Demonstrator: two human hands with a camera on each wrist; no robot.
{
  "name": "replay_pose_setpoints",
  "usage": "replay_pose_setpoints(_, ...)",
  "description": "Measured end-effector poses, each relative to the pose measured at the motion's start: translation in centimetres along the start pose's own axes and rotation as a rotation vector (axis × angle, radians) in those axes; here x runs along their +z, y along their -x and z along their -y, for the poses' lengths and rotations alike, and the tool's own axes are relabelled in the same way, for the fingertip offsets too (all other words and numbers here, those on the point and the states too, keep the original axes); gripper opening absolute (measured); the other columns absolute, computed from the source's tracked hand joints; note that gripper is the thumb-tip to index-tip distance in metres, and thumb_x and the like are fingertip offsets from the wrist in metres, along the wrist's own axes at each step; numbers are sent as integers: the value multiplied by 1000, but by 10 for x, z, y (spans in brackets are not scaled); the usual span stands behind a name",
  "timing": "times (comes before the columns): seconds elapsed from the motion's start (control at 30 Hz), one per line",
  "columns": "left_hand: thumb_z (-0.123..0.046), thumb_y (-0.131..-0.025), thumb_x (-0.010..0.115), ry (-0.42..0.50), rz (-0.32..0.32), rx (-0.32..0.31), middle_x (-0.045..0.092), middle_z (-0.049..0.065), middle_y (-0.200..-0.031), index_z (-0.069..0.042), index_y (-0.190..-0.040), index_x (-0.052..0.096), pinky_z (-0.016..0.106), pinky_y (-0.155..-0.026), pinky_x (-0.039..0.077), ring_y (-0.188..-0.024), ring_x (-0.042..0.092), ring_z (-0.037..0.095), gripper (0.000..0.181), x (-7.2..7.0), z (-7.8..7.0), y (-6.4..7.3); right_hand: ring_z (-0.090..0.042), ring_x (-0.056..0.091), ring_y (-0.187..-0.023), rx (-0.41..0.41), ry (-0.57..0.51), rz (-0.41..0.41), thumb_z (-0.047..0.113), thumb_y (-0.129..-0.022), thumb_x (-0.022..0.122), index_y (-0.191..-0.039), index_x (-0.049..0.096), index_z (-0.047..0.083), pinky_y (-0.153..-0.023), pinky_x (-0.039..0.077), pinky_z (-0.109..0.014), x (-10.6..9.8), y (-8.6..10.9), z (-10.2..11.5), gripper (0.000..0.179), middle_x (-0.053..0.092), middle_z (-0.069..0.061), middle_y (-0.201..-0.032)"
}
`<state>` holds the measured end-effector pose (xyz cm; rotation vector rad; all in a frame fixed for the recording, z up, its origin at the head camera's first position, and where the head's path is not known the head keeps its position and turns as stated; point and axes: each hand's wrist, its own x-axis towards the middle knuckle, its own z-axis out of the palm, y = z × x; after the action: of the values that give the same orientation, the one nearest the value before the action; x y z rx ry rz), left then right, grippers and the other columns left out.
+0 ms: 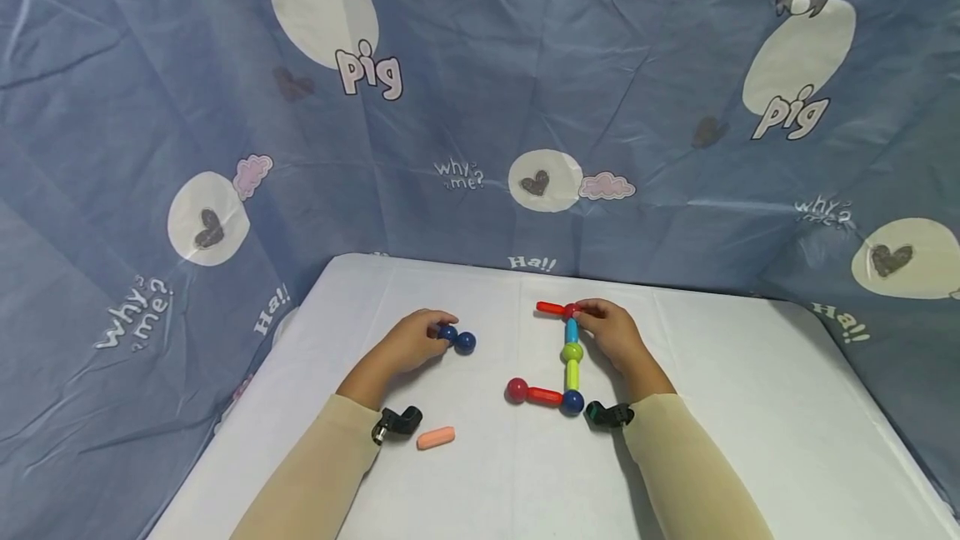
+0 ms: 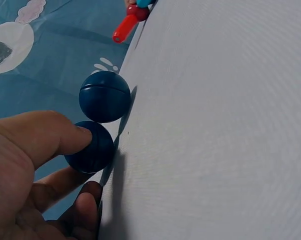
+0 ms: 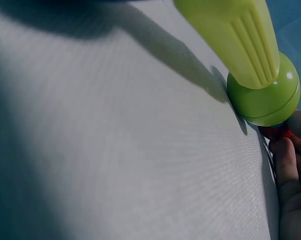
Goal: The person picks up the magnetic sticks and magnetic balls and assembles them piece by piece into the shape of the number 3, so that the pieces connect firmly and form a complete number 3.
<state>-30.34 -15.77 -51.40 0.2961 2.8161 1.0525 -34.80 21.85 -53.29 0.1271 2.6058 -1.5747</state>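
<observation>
My left hand (image 1: 411, 342) pinches a dark blue ball (image 2: 93, 150) between thumb and fingers at the table's left side. A second dark blue ball (image 1: 466, 343) sits right beside it. On the right, my right hand (image 1: 613, 333) grips a red ball (image 1: 572, 311) at the far end of a joined ball-and-rod figure. From that ball a red rod (image 1: 551, 307) points left and a light blue rod (image 1: 572, 331) runs down to a green ball (image 1: 572, 352). Below come a yellow-green rod (image 1: 573, 375), a dark blue corner ball (image 1: 572, 402), another red rod (image 1: 545, 397) and a red end ball (image 1: 517, 390).
An orange-pink rod (image 1: 436, 437) lies loose on the white table (image 1: 495, 473), near the left wrist. Behind the table's far edge hangs a blue printed cloth (image 1: 450, 215), which also rises along both sides.
</observation>
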Motion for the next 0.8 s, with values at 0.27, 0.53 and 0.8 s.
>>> replay_pose_setpoints(0.27, -17, -93, 78, -10, -9, -32, 70, 8, -127, -20, -131, 72, 50, -102, 52, -112, 66, 24, 39, 1, -3, 3, -31, 57, -125, 5, -17, -6, 28, -102, 68, -133, 68, 12, -112, 47, -48, 1, 0, 0, 34, 67, -12, -133)
replay_pose_setpoints(0.53, -20, -94, 78, -18, -3, -16, 71, 6, -127, -20, -130, 72, 51, -102, 52, -111, 66, 23, 37, 0, -2, 0, -31, 57, -126, -6, -7, -1, 28, -102, 68, -133, 68, 12, -112, 47, -48, 0, -1, -3, 35, 66, -12, -134)
replay_pose_setpoints(0.8, -21, -95, 77, -18, 8, -34, 72, 6, -125, -18, -129, 72, 52, -104, 51, -116, 67, 27, 35, -7, -5, -2, -31, 56, -125, -16, -22, 7, 27, -103, 68, -133, 68, 11, -111, 48, -47, 0, -1, -3, 35, 65, -13, -134)
